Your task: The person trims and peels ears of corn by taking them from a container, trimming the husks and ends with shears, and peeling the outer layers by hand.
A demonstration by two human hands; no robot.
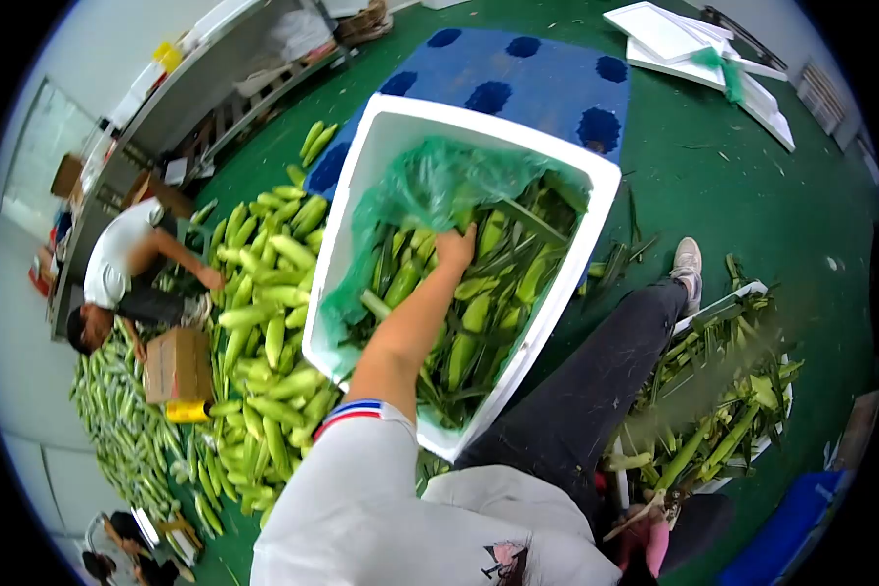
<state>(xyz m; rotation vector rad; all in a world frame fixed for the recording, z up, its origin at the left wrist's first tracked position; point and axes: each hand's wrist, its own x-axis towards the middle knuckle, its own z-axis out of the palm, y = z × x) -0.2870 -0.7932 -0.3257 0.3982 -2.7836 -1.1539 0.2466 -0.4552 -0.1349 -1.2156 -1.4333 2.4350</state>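
Observation:
My left hand (455,248) reaches into a white foam box (365,119) lined with green plastic film (430,186). Its fingers close around an ear of corn (465,217) in its husk, partly hidden among other ears and long leaves. More husked corn (474,327) fills the box around my forearm. At the lower right, my right hand (643,535), seemingly in a pink glove, is low beside a pale corn stalk end (654,503). Its fingers are blurred and partly covered, so their grip does not show.
A heap of light green corn (273,322) lies left of the box, beside a crouching person (127,259) and a cardboard box (178,365). The foam box rests on a blue pallet (547,73). Right of my leg is a container of husks (718,410); foam boards (674,44) lie behind.

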